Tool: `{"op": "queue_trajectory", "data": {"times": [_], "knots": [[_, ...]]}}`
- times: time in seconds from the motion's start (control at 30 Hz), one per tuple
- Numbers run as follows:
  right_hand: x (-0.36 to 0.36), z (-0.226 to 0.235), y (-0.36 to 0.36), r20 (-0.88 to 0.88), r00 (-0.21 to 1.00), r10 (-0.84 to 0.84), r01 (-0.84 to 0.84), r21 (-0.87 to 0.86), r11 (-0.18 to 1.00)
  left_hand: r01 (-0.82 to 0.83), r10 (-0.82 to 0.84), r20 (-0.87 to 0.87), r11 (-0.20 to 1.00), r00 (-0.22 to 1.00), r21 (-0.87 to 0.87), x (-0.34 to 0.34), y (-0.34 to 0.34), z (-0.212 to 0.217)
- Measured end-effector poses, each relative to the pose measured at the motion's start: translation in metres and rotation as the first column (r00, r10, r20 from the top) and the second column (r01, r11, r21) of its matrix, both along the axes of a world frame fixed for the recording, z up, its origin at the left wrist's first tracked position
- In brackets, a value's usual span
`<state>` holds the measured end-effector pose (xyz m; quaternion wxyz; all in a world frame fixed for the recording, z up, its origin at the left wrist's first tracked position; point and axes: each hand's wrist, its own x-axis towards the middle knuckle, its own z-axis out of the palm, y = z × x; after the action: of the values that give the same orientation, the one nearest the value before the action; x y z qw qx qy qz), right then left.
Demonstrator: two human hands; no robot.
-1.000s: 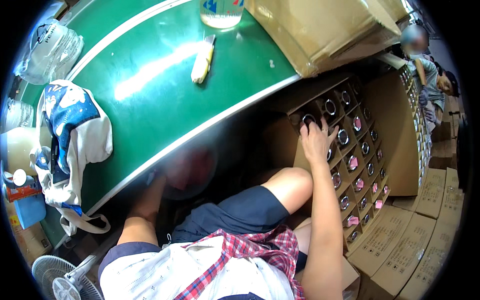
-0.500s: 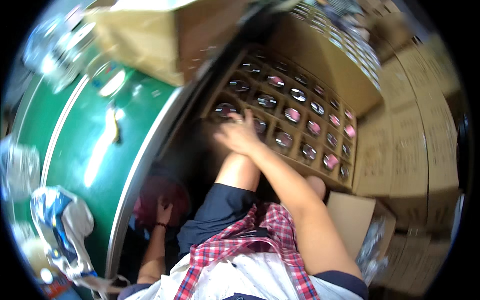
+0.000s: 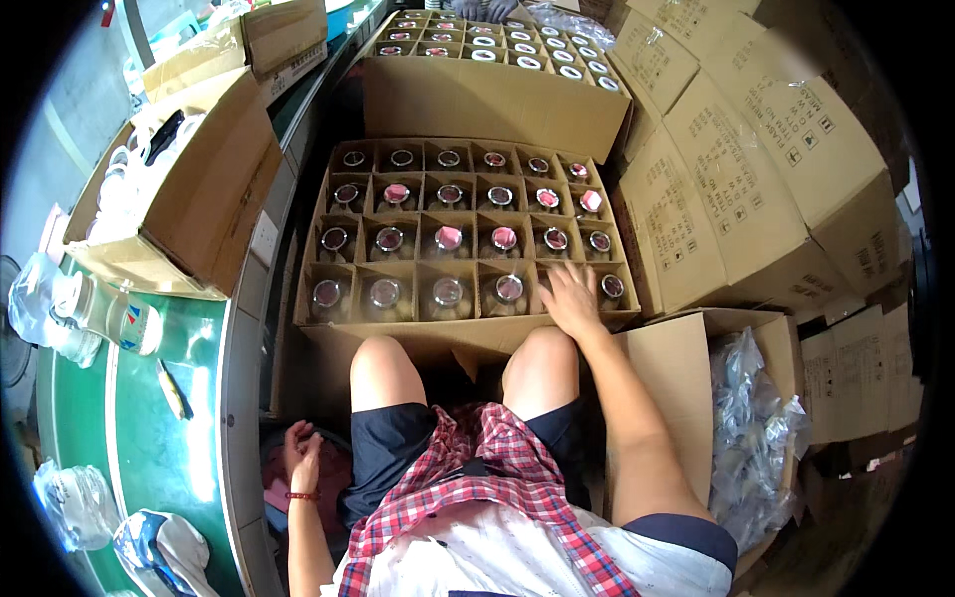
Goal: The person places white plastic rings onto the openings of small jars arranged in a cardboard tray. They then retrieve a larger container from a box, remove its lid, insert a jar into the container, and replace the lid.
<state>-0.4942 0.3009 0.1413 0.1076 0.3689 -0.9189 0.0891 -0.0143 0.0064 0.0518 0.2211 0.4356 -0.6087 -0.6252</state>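
Observation:
A partitioned cardboard carton (image 3: 343, 323) in front of my knees holds rows of clear glass jars (image 3: 448, 292) with round silvery rims, some showing pink pieces at the mouth. My right hand (image 3: 570, 301) reaches over the near row, toward its right end, with fingers spread above a compartment. Whatever stands under that palm is hidden; a jar (image 3: 612, 288) shows just to its right. Down by my left thigh, my left hand (image 3: 301, 460) is raised with loosely curved fingers apart and nothing visible in it. Behind it lies a dark pink cloth-like item (image 3: 334, 466).
Beyond the carton's raised flap (image 3: 487, 104) stands another partitioned carton of jars, with a co-worker's gloved hands (image 3: 484, 10) behind it. Stacked cartons (image 3: 741, 189) line the right. An open box of clear plastic bags (image 3: 746, 428) sits nearby. A green table (image 3: 139, 398) bears a cutter (image 3: 171, 389).
My view has turned and straightened over the carton. My right hand has moved from the near row's left end toward its right end. My left hand has come away from the dark pink item.

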Motion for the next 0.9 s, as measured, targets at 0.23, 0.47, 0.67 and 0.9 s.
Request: {"op": "queue_trajectory", "data": {"times": [0.23,0.47,0.67,0.9], "knots": [[-0.034,0.006,0.012,0.192,0.975,0.111,-0.097,-0.082,0.992,0.273,-0.209,0.223,0.911,0.952,-0.308,-0.083,0.023,0.105],[-0.198,0.013,-0.017,0.171,0.951,-0.259,0.282,-0.130,0.951,0.453,-0.195,0.424,0.573,0.885,-0.683,-0.132,0.009,0.220],[-0.224,-0.016,-0.017,0.209,0.905,-0.372,0.330,0.209,0.920,0.403,0.076,0.451,0.334,0.889,-0.852,-0.121,-0.028,0.297],[-0.144,0.002,-0.032,0.269,0.962,0.048,-0.096,0.165,0.982,0.030,0.240,0.076,0.187,0.968,-0.982,-0.141,-0.143,0.411]]}}
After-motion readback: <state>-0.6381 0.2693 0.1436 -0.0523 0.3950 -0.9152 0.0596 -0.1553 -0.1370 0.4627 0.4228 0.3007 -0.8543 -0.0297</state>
